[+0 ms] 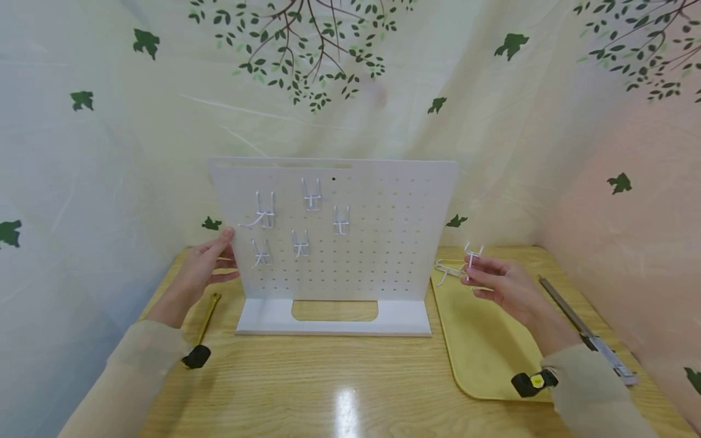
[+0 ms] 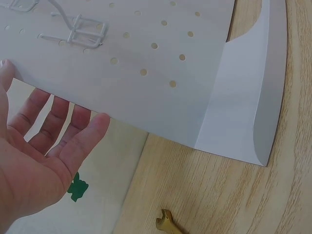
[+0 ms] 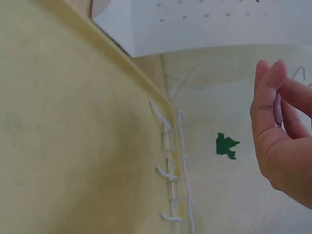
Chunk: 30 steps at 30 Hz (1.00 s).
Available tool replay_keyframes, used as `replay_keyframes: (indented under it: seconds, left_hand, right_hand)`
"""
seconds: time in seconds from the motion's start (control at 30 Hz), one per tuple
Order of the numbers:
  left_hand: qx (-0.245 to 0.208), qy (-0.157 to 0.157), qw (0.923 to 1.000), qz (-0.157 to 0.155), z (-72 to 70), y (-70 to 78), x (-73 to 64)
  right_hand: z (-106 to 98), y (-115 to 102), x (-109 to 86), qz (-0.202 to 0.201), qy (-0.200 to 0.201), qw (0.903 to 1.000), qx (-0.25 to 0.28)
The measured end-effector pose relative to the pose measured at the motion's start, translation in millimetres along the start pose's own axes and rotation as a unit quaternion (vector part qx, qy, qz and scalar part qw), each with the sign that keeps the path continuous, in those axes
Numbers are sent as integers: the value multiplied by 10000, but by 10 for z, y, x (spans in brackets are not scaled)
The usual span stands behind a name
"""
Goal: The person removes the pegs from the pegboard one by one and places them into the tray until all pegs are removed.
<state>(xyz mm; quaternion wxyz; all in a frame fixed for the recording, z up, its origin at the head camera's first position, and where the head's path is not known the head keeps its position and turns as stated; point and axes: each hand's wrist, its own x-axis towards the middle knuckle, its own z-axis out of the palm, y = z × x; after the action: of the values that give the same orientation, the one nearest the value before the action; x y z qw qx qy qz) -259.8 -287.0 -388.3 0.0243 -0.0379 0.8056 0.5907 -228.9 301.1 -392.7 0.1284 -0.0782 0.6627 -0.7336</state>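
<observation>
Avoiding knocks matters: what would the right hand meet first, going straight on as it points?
Probably the right edge of the white perforated board, though depth is unclear; the white wire hooks on the yellow tray appear lower.

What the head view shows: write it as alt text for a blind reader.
A left hand holds a white pegboard by its edge; five hooks hang on it, and the right hand pinches another hook near a yellow tray.
</observation>
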Motion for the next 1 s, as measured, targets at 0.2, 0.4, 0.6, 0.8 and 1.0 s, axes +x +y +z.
replay_keyframes:
  seconds: [0.2,0.4,0.6,0.8,1.0]
  left_hand:
    - [14,16,10000,-18,1,-15,8]
    - [13,5,10000,-14,0,-15,13]
    - [9,-1,10000,2,-2,-12,18]
    - [36,12,10000,22,4,-3,3]
    - [66,50,10000,16,14,5,-17]
  right_hand:
    - [-201,224,20,484,27,9987,-145]
    - [-269,348,35,661,36,9977,-115]
    - [-285,433,63,958,46,9953,-151]
    - [-306,549,107,1261,-45,9915,-318]
    - [-296,638,154,1479,-43,9872,-590]
